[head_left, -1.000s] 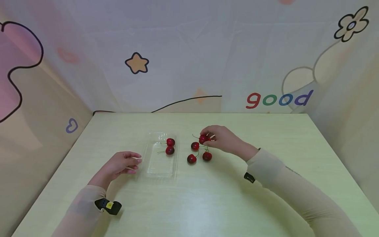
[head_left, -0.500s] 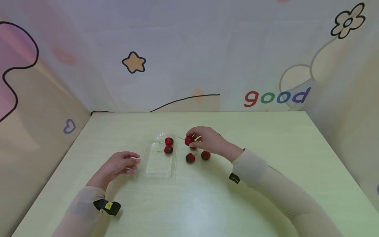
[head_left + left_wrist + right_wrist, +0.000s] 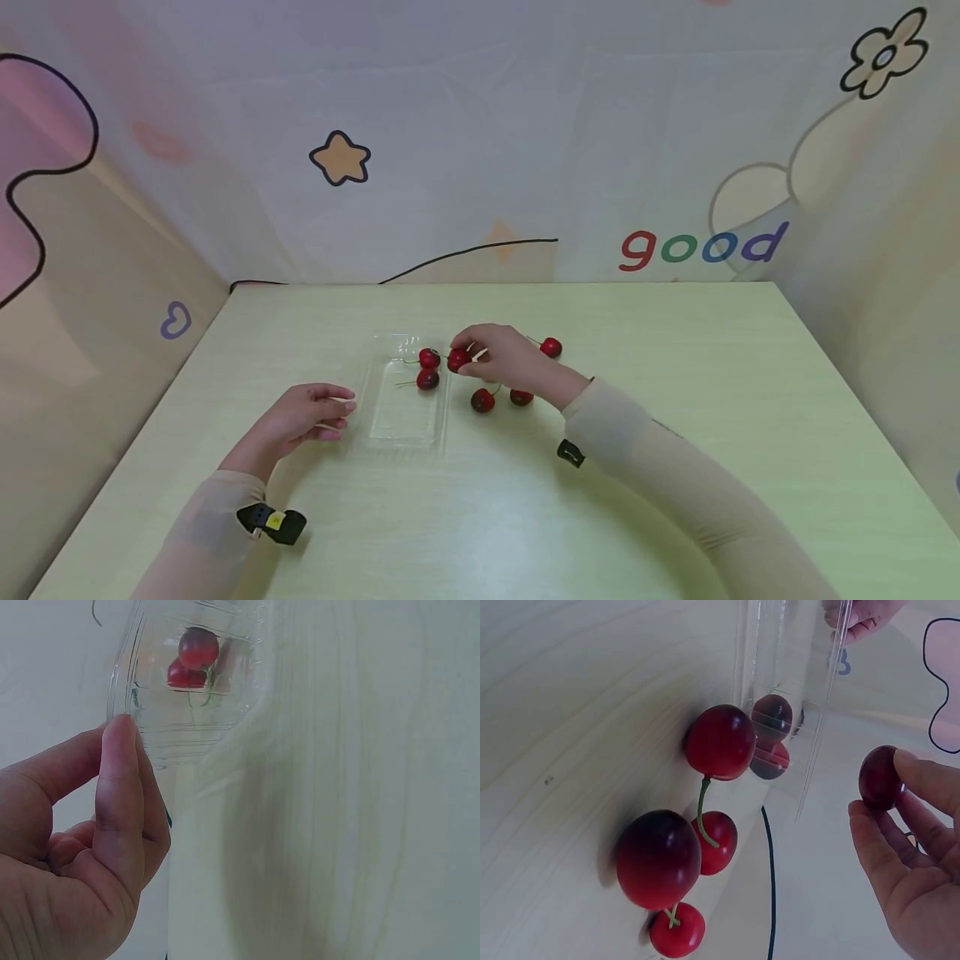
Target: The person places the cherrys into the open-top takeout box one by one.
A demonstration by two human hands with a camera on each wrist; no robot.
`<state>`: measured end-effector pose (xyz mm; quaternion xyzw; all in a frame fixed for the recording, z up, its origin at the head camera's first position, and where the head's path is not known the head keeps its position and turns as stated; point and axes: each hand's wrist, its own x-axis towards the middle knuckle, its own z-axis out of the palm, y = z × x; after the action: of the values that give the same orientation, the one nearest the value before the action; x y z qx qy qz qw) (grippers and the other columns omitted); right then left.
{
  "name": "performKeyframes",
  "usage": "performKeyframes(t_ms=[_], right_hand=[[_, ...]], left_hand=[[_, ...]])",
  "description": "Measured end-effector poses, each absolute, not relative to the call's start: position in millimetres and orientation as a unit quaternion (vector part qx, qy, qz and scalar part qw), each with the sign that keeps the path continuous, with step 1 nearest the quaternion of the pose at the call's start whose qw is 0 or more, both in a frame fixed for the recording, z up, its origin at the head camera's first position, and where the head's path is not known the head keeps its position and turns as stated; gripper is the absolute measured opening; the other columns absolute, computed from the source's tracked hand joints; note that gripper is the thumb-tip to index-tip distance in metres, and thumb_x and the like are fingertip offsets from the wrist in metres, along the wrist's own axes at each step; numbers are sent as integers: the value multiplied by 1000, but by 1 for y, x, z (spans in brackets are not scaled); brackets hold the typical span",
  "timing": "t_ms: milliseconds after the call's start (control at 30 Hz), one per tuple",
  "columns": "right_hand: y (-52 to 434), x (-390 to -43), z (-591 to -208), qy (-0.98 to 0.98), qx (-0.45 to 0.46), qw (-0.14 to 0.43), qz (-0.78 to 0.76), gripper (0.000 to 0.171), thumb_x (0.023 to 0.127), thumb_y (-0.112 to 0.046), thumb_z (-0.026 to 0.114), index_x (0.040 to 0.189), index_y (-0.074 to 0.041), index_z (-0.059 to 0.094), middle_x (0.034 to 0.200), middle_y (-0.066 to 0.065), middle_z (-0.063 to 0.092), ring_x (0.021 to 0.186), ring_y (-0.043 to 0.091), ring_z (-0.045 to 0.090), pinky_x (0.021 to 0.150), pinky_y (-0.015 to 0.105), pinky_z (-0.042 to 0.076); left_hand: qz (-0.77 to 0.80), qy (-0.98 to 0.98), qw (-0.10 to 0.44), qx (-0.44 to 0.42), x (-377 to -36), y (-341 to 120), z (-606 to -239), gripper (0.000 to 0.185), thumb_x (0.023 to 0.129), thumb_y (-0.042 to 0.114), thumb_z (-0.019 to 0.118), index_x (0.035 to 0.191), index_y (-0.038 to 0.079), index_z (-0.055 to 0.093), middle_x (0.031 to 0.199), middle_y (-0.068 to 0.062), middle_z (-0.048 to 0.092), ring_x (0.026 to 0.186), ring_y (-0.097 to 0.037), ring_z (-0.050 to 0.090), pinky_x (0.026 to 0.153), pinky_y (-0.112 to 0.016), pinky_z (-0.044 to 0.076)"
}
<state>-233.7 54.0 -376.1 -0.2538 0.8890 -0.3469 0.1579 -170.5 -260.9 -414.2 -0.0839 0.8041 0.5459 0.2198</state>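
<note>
My right hand pinches a dark red cherry between thumb and fingers, above the right rim of the clear plastic tray. In the right wrist view this cherry hangs clear of the table. Two stemmed cherries lie inside the tray, the nearer one touching the farther one. By the tray's left side is my left hand, fingers loosely extended. In the left wrist view its fingertips overlap the tray's edge; whether they touch it I cannot tell.
Several loose cherries lie on the table right of the tray, among them one at the back and one in front. My right hand and forearm partly cover this group in the head view. A printed cloth wall stands behind the table.
My right hand has carried its cherry leftward from the loose group to the tray's right rim. A loose cherry at the back has come into view. The left hand stays by the tray.
</note>
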Motion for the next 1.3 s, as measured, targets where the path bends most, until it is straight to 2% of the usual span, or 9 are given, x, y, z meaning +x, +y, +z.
performKeyframes(t_ms=[533, 900, 1300], right_hand=[[24, -235, -375, 887, -286, 166, -323, 38, 97, -11, 70, 134, -7, 64, 129, 10, 70, 117, 25, 66, 103, 34, 56], [7, -236, -376, 883, -307, 187, -300, 38, 97, -11, 70, 133, -4, 65, 125, 11, 71, 115, 24, 64, 111, 39, 51], [-4, -237, -377, 886, -321, 203, -266, 39, 96, -13, 72, 133, -5, 64, 124, 11, 71, 112, 23, 63, 109, 36, 52]], left_hand=[[544, 807, 218, -74, -170, -261, -413, 44, 101, 14, 63, 135, -11, 52, 93, 2, 67, 78, -9, 63, 69, -20, 60], [541, 809, 218, -77, -170, -261, -414, 44, 101, 14, 63, 136, -11, 51, 93, 1, 67, 78, -9, 63, 69, -21, 60], [541, 808, 221, -77, -170, -261, -415, 44, 101, 14, 62, 136, -11, 51, 95, 1, 67, 79, -9, 63, 69, -20, 60]])
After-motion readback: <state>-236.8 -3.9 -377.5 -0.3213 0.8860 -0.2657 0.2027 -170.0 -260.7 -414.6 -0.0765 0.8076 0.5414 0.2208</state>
